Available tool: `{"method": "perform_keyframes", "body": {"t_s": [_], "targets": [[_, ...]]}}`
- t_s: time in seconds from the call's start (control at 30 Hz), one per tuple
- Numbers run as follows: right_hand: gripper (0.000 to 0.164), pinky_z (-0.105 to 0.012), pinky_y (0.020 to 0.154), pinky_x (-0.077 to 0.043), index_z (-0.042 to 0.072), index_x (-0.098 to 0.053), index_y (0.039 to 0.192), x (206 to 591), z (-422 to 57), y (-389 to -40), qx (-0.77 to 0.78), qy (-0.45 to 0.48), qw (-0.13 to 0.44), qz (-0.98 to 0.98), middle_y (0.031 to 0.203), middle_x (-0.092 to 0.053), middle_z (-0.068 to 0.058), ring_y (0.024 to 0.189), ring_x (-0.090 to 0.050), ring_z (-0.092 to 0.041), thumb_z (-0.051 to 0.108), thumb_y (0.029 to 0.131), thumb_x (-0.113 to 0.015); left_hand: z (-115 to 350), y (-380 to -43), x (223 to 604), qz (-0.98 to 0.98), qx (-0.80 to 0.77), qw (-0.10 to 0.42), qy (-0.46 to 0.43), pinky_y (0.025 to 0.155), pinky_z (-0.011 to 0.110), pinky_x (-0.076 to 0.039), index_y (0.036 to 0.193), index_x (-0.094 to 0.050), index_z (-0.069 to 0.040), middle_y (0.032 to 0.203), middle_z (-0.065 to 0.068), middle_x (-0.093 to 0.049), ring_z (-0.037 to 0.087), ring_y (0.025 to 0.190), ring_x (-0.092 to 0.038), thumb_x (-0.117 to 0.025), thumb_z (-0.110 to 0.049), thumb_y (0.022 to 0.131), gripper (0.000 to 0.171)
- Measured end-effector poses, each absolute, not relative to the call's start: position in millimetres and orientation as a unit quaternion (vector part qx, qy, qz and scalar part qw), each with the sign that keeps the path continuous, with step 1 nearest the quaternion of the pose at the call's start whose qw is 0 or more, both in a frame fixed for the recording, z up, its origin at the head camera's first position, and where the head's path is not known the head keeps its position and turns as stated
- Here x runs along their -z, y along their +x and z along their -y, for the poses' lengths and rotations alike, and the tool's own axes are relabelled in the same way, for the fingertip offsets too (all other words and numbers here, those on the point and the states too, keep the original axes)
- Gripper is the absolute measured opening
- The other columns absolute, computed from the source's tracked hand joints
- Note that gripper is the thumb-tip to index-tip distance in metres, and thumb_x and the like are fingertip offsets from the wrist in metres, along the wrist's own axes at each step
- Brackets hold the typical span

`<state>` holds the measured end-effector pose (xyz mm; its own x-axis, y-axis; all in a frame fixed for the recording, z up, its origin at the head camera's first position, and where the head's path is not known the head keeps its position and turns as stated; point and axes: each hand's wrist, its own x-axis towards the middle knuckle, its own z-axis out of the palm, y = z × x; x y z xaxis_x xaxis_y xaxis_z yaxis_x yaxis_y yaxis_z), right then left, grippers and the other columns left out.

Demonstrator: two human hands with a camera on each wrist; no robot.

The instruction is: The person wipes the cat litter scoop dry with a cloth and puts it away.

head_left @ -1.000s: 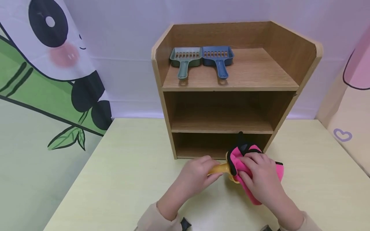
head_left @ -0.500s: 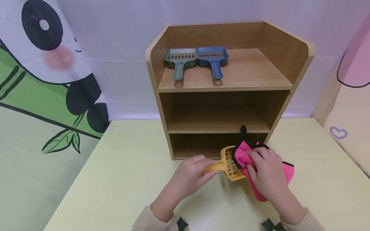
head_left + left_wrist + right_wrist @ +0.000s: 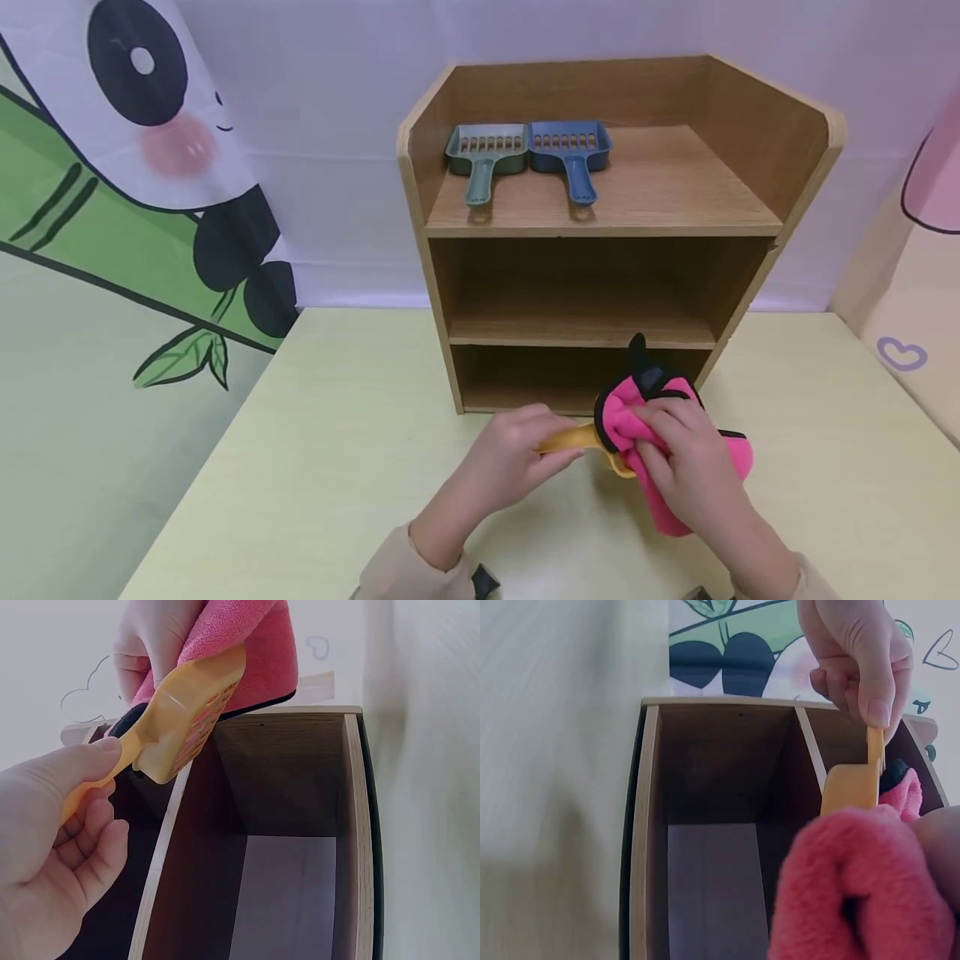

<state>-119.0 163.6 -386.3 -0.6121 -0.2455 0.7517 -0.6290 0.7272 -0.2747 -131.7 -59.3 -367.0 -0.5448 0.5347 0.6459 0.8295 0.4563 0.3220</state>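
Note:
A yellow slotted litter scoop (image 3: 176,712) is held above the table, in front of the wooden shelf unit. My left hand (image 3: 510,450) grips its handle between thumb and curled fingers. Bunched in my right hand (image 3: 693,467) is a pink cloth (image 3: 626,417) with black edging, wrapped over the scoop's basket. In the head view the cloth hides most of the basket; the left wrist view shows its slotted side, with the cloth behind and inside it. The right wrist view shows the cloth (image 3: 862,877) close up, overlapping the scoop (image 3: 851,787).
The shelf unit (image 3: 603,231) stands at the back of the pale table (image 3: 337,433). On its top shelf a green scoop (image 3: 483,158) and a blue scoop (image 3: 573,154) lie side by side, handles forward. A printed curtain (image 3: 337,150) hangs behind.
The cloth slid right, baring the basket's slots half a second ago, and now lies back over the basket. My left hand keeps its grip on the handle throughout.

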Motion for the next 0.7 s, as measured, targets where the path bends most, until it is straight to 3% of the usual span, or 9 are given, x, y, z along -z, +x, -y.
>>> {"method": "perform_keyframes", "body": {"t_s": [0.2,0.43,0.7], "targets": [[0.033,-0.044,0.066,-0.041,0.003,-0.073,0.094,381.3,-168.7,-124.2,-0.235,0.221,0.372,0.870,0.089,-0.065,-0.014,0.081,-0.055,-0.032,0.004,0.062,-0.079,60.3,-134.6,364.9,0.813,0.310,0.251,-0.424,0.057,0.003,-0.039,0.093,-0.073,-0.004,0.077,0.002,-0.069,0.006,0.060,-0.054,-0.079,-0.016,0.076,0.022],[0.026,-0.047,0.068,-0.039,-0.002,-0.072,0.091,382.4,-177.7,-129.6,-0.240,0.182,0.371,0.879,0.092,-0.060,-0.021,0.082,-0.052,-0.038,0.001,0.065,-0.075,63.3,-138.1,366.6,0.811,0.324,0.248,-0.420,0.057,0.003,-0.041,0.093,-0.073,-0.002,0.077,0.004,-0.070,0.007,0.061,-0.055,-0.079,-0.015,0.076,0.022],[0.035,-0.047,0.071,-0.048,-0.002,-0.068,0.100,378.7,-177.2,-124.6,-0.278,0.157,0.326,0.890,0.101,-0.062,-0.017,0.097,-0.052,-0.032,-0.004,0.067,-0.078,65.9,-142.5,372.9,0.827,0.353,0.214,-0.382,0.056,0.006,-0.042,0.092,-0.073,-0.002,0.076,0.005,-0.070,0.008,0.062,-0.055,-0.079,-0.018,0.075,0.024]]}}
